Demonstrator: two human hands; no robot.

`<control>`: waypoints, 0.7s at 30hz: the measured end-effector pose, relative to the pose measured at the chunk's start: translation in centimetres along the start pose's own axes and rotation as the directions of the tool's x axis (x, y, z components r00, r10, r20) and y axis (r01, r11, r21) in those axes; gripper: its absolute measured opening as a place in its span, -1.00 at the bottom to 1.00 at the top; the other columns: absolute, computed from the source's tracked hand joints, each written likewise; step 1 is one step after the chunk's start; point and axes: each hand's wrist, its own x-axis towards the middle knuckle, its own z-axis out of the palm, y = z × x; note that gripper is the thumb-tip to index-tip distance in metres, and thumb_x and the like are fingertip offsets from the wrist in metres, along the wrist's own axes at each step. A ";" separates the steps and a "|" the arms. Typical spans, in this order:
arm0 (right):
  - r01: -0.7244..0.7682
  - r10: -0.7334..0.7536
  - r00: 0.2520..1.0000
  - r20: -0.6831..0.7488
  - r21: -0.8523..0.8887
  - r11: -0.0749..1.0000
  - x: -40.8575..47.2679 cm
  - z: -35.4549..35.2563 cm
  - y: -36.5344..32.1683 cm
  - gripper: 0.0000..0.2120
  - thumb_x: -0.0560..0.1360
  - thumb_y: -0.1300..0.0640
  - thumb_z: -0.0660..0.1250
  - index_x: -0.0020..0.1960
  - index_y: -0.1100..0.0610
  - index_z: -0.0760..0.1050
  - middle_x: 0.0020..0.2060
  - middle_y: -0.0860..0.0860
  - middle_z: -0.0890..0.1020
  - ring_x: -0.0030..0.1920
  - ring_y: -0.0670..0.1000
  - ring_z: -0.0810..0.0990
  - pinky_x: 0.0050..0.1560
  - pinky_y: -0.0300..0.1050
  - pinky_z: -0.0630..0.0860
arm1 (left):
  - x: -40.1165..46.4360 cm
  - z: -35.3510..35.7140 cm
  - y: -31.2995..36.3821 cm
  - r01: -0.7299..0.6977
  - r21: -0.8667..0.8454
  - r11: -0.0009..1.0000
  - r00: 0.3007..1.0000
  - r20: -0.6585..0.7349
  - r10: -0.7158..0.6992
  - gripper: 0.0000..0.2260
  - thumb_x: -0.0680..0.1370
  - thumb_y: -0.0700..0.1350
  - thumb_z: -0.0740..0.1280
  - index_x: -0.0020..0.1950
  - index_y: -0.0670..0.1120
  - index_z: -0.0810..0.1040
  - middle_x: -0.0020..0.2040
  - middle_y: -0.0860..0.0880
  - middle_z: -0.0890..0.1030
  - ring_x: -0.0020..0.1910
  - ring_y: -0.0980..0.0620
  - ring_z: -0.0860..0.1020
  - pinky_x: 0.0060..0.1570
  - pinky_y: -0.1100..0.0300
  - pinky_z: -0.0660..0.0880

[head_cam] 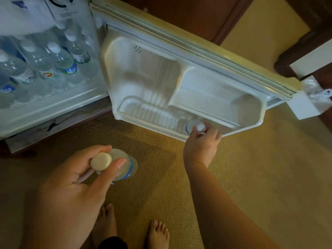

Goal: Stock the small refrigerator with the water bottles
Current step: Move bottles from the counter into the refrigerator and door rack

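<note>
Head view: looked straight down at a small fridge standing open on a tan carpet, bare feet at the bottom edge
Fridge cabinet (53,108): left side, already pretty packed, rows of capped water bottles (59,63) stood upright on the lit shelf
Fridge door (197,56): swung wide to the right, inner liner facing up at the camera, upper pocket looked bare as far as I could tell
Lower door shelf (143,114): the ribbed trough along the bottom edge, mostly free space on its left part
Carpet (251,159): nothing loose lying on it that I could see
Left hand (75,177): closed around the neck of a spare bottle (125,166), thumb and fingers pinching just under the cap, held over the carpet well apart from the door
Right hand (202,142): fingers clamped on the cap end of the door-shelf bottle (191,126), which sat down in the right part of the lower trough, blue label just showing
Step in hand: my guess was seating that right bottle in the door shelf, cabinet being about done
Next move: probably let go on the right once it stood steady, then bring the left one over to the free ribbed stretch beside it, upright, cap up
</note>
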 end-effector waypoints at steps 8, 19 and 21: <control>-0.022 0.025 0.999 0.030 -0.110 0.994 1.5 -0.5 0.9 -0.76 0.64 0.09 0.35 0.22 0.22 0.51 0.17 0.15 0.50 -0.10 0.15 0.58 -0.13 -0.05 0.45 | 0.5 1.2 0.0 -0.034 0.085 0.996 0.999 0.028 0.031 -0.64 0.42 0.24 0.50 0.18 0.18 0.70 0.12 0.21 0.73 0.12 0.14 0.72 0.07 -0.07 0.68; -0.052 0.063 0.996 0.070 -0.149 0.987 2.7 -1.2 1.3 -0.71 0.66 0.03 0.31 0.31 0.15 0.53 0.15 0.00 0.59 -0.03 0.02 0.57 -0.09 -0.08 0.42 | 1.7 1.6 1.8 -0.092 0.227 0.969 0.996 0.038 0.086 -0.69 0.45 0.12 0.59 0.16 0.11 0.73 0.05 0.19 0.74 0.05 0.21 0.72 -0.09 0.04 0.71; -0.066 0.076 0.995 0.066 -0.138 0.988 2.7 -1.3 1.4 -0.69 0.66 0.05 0.30 0.37 0.12 0.52 0.20 -0.01 0.60 0.04 0.06 0.61 -0.06 -0.08 0.46 | 1.9 1.7 2.0 -0.111 0.246 0.963 0.994 0.049 0.102 -0.68 0.42 0.06 0.56 0.16 0.10 0.73 0.05 0.17 0.74 0.05 0.20 0.72 -0.13 0.05 0.71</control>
